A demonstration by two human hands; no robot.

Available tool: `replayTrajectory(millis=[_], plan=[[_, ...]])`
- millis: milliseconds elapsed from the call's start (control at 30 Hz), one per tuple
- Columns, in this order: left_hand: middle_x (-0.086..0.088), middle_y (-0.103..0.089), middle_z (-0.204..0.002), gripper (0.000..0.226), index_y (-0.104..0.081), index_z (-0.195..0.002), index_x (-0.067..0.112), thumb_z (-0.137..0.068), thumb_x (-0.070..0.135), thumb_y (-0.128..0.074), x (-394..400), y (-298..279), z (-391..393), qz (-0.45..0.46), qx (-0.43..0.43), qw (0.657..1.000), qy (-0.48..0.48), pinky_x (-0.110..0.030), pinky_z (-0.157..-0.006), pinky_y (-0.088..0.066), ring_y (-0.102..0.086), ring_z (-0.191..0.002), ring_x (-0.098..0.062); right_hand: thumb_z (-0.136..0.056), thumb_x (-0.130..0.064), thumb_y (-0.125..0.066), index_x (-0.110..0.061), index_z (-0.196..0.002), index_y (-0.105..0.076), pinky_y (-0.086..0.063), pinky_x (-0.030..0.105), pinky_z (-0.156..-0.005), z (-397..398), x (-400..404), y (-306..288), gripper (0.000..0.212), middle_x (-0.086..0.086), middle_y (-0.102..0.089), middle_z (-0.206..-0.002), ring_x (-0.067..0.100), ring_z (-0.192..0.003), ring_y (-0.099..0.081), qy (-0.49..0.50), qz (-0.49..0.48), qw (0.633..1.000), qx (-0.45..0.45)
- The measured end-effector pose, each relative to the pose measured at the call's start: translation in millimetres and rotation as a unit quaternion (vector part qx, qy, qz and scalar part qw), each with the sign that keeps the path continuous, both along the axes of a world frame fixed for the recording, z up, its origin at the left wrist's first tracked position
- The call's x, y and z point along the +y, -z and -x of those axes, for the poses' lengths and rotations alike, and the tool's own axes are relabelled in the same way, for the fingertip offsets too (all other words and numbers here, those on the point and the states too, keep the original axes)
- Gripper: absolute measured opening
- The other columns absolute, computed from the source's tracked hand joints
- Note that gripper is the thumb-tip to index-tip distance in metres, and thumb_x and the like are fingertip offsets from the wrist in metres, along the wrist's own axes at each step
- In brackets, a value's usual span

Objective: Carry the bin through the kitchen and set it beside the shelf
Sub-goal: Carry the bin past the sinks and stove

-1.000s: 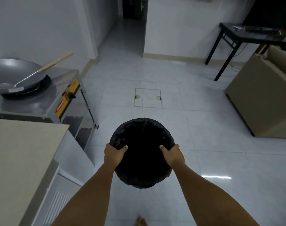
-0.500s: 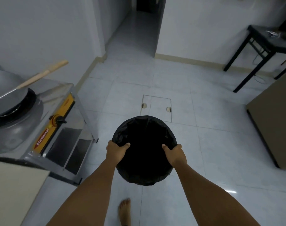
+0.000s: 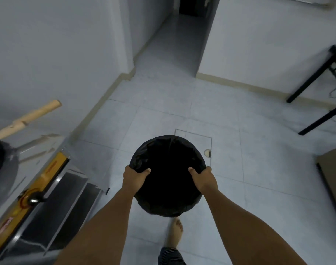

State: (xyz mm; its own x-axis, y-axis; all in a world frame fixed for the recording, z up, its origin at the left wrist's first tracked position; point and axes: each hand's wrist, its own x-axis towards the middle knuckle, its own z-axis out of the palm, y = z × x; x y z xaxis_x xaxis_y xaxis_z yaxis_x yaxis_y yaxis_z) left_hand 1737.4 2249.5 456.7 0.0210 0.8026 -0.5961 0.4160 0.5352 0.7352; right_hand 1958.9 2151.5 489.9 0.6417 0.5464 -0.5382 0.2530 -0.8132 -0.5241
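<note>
A round bin (image 3: 168, 161) lined with a black plastic bag hangs in front of me above the tiled floor. My left hand (image 3: 134, 178) grips its rim on the left side, thumb over the edge. On the opposite side my right hand (image 3: 203, 179) clamps the rim the same way. The bin's inside is dark and I cannot see what it holds. No shelf is in view.
A steel gas stove (image 3: 39, 180) with a wok and a wooden handle (image 3: 25, 117) stands close on my left. Ahead a floor hatch (image 3: 201, 138), then a corridor (image 3: 174, 41). Black table legs (image 3: 316, 111) at right, a brown cabinet (image 3: 333, 178) at the right edge. My bare foot (image 3: 175, 232) steps forward.
I have walked forward with the bin held the same way. The stove has slid back along my left, the counter has left the view, and the hatch and corridor are nearer.
</note>
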Motion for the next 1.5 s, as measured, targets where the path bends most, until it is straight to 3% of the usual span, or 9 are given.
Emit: replayTrajectory(millis=[267,433,533,633,800,1067,1233,1400,1500], plan=[[-0.018,-0.056,-0.141,0.09,-0.04,-0.147,0.002,-0.078,0.041,-0.081,107,-1,-59,-0.001,-0.015,0.995,-0.1,-0.048,-0.108,-0.047,-0.058,-0.127,-0.04,-0.089,-0.055,-0.056,-0.002,-0.139,-0.032,-0.047,0.04,-0.08,-71,153,-9,0.077,0.019,-0.057,-0.131,0.039,-0.115,-0.059,-0.093,0.001,0.996,-0.008],[-0.016,-0.059,-0.138,0.089,-0.044,-0.144,0.004,-0.075,0.047,-0.08,169,12,-63,-0.002,-0.033,0.985,-0.169,-0.051,-0.106,-0.05,-0.061,-0.124,-0.04,-0.088,-0.058,-0.056,-0.002,-0.142,-0.029,-0.05,0.046,-0.091,-81,252,-3,0.082,0.021,-0.055,-0.134,0.041,-0.118,-0.057,-0.173,0.01,0.985,-0.015],[-0.017,-0.06,-0.138,0.098,-0.045,-0.143,0.003,-0.067,0.051,-0.083,202,29,-47,-0.002,-0.032,0.975,-0.219,-0.053,-0.104,-0.051,-0.061,-0.123,-0.041,-0.089,-0.056,-0.057,-0.001,-0.144,-0.028,-0.048,0.045,-0.091,-67,317,7,0.083,0.021,-0.053,-0.137,0.041,-0.121,-0.056,-0.22,0.003,0.975,-0.006],[-0.021,-0.055,-0.141,0.091,-0.04,-0.144,-0.001,-0.075,0.039,-0.084,241,37,-24,0.014,-0.018,0.961,-0.277,-0.052,-0.107,-0.048,-0.057,-0.128,-0.043,-0.089,-0.055,-0.059,-0.001,-0.143,-0.029,-0.048,0.044,-0.09,-40,379,20,0.082,0.021,-0.053,-0.136,0.04,-0.12,-0.056,-0.259,0.009,0.966,0.02],[-0.02,-0.057,-0.14,0.088,-0.043,-0.143,-0.001,-0.077,0.039,-0.083,300,49,9,0.018,-0.002,0.945,-0.327,-0.05,-0.106,-0.049,-0.057,-0.127,-0.042,-0.089,-0.052,-0.06,0.001,-0.146,-0.026,-0.046,0.044,-0.097,-1,468,36,0.085,0.023,-0.05,-0.14,0.041,-0.124,-0.053,-0.308,0.028,0.95,0.042],[-0.017,-0.057,-0.141,0.091,-0.045,-0.144,0.003,-0.071,0.037,-0.087,351,74,45,0.027,-0.052,0.894,-0.444,-0.055,-0.107,-0.048,-0.057,-0.13,-0.04,-0.09,-0.05,-0.061,0.002,-0.144,-0.029,-0.045,0.044,-0.096,58,576,68,0.082,0.024,-0.051,-0.138,0.041,-0.124,-0.054,-0.396,0.059,0.915,0.05],[-0.016,-0.055,-0.145,0.114,-0.041,-0.149,0.006,-0.056,0.055,-0.085,370,113,63,0.04,-0.032,0.87,-0.491,-0.054,-0.108,-0.047,-0.056,-0.132,-0.039,-0.09,-0.051,-0.06,0.001,-0.142,-0.031,-0.044,0.04,-0.095,90,627,102,0.079,0.022,-0.053,-0.138,0.039,-0.123,-0.054,-0.467,0.083,0.878,0.059],[-0.02,-0.05,-0.148,0.098,-0.035,-0.15,0.0,-0.075,0.036,-0.086,388,171,67,0.067,-0.029,0.834,-0.547,-0.053,-0.112,-0.044,-0.05,-0.136,-0.041,-0.088,-0.053,-0.06,-0.001,-0.143,-0.031,-0.044,0.044,-0.099,120,667,175,0.082,0.021,-0.052,-0.139,0.039,-0.125,-0.053,-0.517,0.096,0.849,0.05],[-0.019,-0.056,-0.144,0.112,-0.043,-0.147,0.001,-0.058,0.051,-0.088,394,236,71,0.067,-0.027,0.826,-0.559,-0.051,-0.109,-0.048,-0.055,-0.133,-0.04,-0.088,-0.054,-0.06,-0.001,-0.145,-0.029,-0.044,0.044,-0.099,135,682,235,0.084,0.021,-0.051,-0.14,0.04,-0.125,-0.053,-0.537,0.108,0.835,0.05]])
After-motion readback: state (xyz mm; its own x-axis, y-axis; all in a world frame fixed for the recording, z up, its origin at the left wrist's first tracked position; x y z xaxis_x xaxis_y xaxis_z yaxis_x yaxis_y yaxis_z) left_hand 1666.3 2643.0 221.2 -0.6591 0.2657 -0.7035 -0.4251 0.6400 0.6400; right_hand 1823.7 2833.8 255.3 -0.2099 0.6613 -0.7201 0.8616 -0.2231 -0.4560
